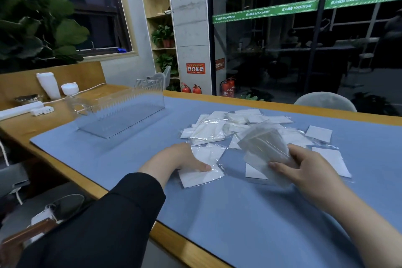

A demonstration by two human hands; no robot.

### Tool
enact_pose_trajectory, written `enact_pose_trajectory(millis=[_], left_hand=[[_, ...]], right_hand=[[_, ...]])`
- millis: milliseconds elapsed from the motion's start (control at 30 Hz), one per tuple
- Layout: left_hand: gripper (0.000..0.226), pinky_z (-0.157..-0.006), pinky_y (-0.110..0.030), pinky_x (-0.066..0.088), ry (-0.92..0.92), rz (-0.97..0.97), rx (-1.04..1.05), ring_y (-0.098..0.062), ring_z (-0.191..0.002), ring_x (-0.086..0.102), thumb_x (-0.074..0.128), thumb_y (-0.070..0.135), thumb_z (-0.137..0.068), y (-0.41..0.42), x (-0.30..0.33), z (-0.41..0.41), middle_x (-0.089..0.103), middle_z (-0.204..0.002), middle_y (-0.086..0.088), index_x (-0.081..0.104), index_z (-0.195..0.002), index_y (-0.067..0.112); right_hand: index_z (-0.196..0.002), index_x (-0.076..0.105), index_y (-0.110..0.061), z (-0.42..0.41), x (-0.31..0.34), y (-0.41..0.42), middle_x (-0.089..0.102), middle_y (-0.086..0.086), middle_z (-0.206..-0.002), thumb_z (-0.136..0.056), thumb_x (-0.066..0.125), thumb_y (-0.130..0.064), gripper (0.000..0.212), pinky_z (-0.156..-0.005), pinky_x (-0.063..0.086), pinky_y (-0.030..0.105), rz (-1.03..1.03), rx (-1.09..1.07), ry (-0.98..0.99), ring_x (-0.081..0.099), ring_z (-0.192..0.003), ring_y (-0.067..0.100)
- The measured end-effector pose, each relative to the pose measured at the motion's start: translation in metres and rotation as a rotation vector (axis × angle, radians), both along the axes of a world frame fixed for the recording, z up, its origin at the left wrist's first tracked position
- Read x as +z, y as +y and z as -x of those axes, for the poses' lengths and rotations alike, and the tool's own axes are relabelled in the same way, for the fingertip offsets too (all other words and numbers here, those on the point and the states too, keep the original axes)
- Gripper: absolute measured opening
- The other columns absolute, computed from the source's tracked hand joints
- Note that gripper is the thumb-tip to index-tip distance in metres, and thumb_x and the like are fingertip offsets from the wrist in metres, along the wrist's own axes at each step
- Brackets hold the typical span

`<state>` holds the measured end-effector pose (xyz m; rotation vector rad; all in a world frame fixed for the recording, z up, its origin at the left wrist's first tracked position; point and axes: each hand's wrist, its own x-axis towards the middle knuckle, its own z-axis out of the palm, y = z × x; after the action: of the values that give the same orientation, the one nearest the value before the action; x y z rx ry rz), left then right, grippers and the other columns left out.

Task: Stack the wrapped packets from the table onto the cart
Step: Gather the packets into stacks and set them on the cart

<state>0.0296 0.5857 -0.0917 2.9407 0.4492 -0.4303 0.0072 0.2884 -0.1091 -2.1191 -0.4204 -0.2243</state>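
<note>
A blue mat (pixel 217 213) covers the wooden bench (pixel 178 243). One flat packet (pixel 201 165) is pressed under the left hand (pixel 180 159); a blurred packet bundle (pixel 264 150) is gripped by the right hand (pixel 309 169), before the loose pile (pixel 228 126). A clear bin (pixel 121 111) stands further back-left. "MAXIMUM" is read on the green strip (pixel 304 7).

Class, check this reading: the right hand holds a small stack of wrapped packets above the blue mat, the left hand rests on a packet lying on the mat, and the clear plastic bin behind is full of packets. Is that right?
Not quite. The clear plastic bin holds no packets: the head view shows the mat through its walls. The rest stands: the right hand holds a stack of wrapped packets above the blue mat, and the left hand rests on a packet lying on it.
</note>
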Motion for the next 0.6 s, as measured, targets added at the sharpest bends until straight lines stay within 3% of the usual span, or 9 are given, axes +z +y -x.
enact_pose_trajectory(millis=[67, 167, 200, 300, 333, 433, 500, 600], left_hand=[[0.08, -0.086, -0.031, 0.042, 0.042, -0.023, -0.024, -0.024, -0.114, 0.057, 0.062, 0.079, -0.078, -0.002, 0.003, -0.002, 0.058, -0.133, -0.001, 0.058, -0.127, 0.017], [0.068, -0.084, -0.032, 0.044, 0.043, -0.023, -0.015, -0.024, -0.106, 0.058, 0.063, 0.079, -0.077, -0.001, 0.004, -0.009, 0.061, -0.124, 0.0, 0.059, -0.106, 0.017], [0.073, -0.086, -0.032, 0.045, 0.044, -0.017, 0.001, -0.025, -0.108, 0.058, 0.064, 0.08, -0.075, -0.001, 0.004, -0.009, 0.061, -0.126, -0.001, 0.058, -0.112, 0.017], [0.122, -0.102, -0.039, 0.045, 0.017, 0.003, 0.046, -0.027, -0.123, 0.055, 0.062, 0.094, -0.048, 0.004, 0.002, -0.012, 0.056, -0.137, 0.002, 0.046, -0.145, 0.022], [0.124, -0.104, -0.04, 0.044, 0.015, 0.004, 0.048, -0.028, -0.124, 0.055, 0.061, 0.096, -0.047, 0.007, 0.001, -0.012, 0.056, -0.136, 0.002, 0.045, -0.147, 0.024], [0.101, -0.093, -0.032, 0.043, 0.012, 0.029, 0.041, -0.027, -0.125, 0.055, 0.064, 0.082, -0.074, 0.01, 0.001, -0.014, 0.054, -0.141, -0.001, 0.041, -0.152, 0.022], [0.099, -0.088, -0.031, 0.042, 0.011, 0.022, 0.015, -0.027, -0.123, 0.055, 0.064, 0.078, -0.079, 0.006, 0.006, -0.014, 0.052, -0.143, -0.002, 0.033, -0.157, 0.024], [0.087, -0.083, -0.031, 0.041, 0.0, 0.014, -0.027, -0.025, -0.107, 0.053, 0.062, 0.075, -0.082, 0.0, 0.008, -0.018, 0.054, -0.123, 0.001, 0.044, -0.145, 0.018]], right_hand=[[-0.074, 0.062, -0.024, 0.001, 0.001, 0.001, 0.062, -0.017, -0.062, -0.088, 0.076, -0.019, 0.021, -0.055, 0.037, 0.016, -0.002, 0.008, -0.004, 0.05, -0.056, -0.001], [-0.076, 0.064, -0.027, 0.003, 0.002, 0.002, 0.065, -0.02, -0.067, -0.089, 0.076, -0.017, 0.02, -0.057, 0.039, 0.014, -0.004, 0.029, -0.006, 0.053, -0.059, -0.004], [-0.076, 0.064, -0.027, 0.003, 0.002, 0.002, 0.065, -0.021, -0.067, -0.089, 0.075, -0.017, 0.02, -0.057, 0.039, 0.014, -0.003, 0.036, -0.006, 0.053, -0.059, -0.004], [-0.078, 0.066, -0.025, 0.003, 0.001, 0.001, 0.067, -0.013, -0.07, -0.089, 0.076, -0.02, 0.016, -0.06, 0.041, 0.02, 0.015, 0.037, 0.002, 0.055, -0.064, 0.002], [-0.079, 0.066, -0.024, 0.002, 0.0, 0.001, 0.068, -0.01, -0.072, -0.088, 0.076, -0.021, 0.014, -0.062, 0.042, 0.024, 0.026, 0.032, 0.012, 0.057, -0.068, 0.008], [-0.078, 0.065, -0.027, 0.001, 0.0, 0.001, 0.066, -0.015, -0.07, -0.088, 0.076, -0.02, 0.017, -0.06, 0.04, 0.019, 0.038, 0.037, 0.012, 0.053, -0.063, 0.0], [-0.076, 0.063, -0.029, 0.002, 0.001, 0.002, 0.064, -0.02, -0.067, -0.089, 0.076, -0.019, 0.021, -0.057, 0.038, 0.014, 0.048, 0.045, 0.005, 0.052, -0.06, -0.004], [-0.076, 0.063, -0.027, 0.002, 0.002, 0.001, 0.062, -0.022, -0.065, -0.089, 0.075, -0.019, 0.02, -0.057, 0.039, 0.012, 0.05, 0.04, 0.01, 0.052, -0.059, -0.005]])
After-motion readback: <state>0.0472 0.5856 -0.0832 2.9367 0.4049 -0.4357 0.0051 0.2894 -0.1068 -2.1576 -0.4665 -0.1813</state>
